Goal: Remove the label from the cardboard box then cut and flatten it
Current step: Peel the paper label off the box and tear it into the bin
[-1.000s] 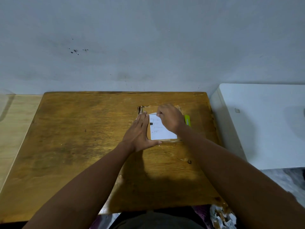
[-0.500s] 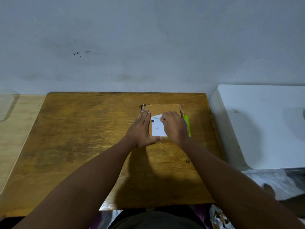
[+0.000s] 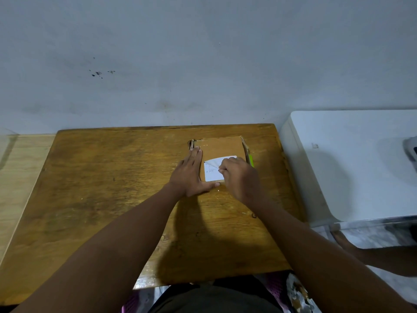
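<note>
Brown cardboard box [image 3: 220,147] lies flat near the far right part of the wooden worktop [image 3: 101,188], its bare top face reaching away beyond both hands. A white label [image 3: 212,171] covers the near part of that face, and its far edge is curled up off the cardboard, showing a pale underside.

The right hand [image 3: 240,177] is bent over the right side of the label with its grip clenched: fingertips [image 3: 222,170] pinch the lifted paper at its peeled edge, so the label sits directly under and just left of this grip. The box's far edge lies well beyond the knuckles, and its right wall stands just past the hand on the right. A thin bright green thing [image 3: 251,160] peeks out beside that wall, touching or nearly touching the box; most of it is hidden, so what it is cannot be told.

The left hand [image 3: 190,175] lies flat and spread, its grip released, holding nothing. Its fingers run along the left edge of the box, pressed against it, and the thumb stretches right along the box's near edge, just below the label. The label lies just right of this palm, between the two hands.

Right of the worktop stands a white cabinet [image 3: 361,166], well apart from both hands. A pale grey wall [image 3: 203,64] rises behind everything.
</note>
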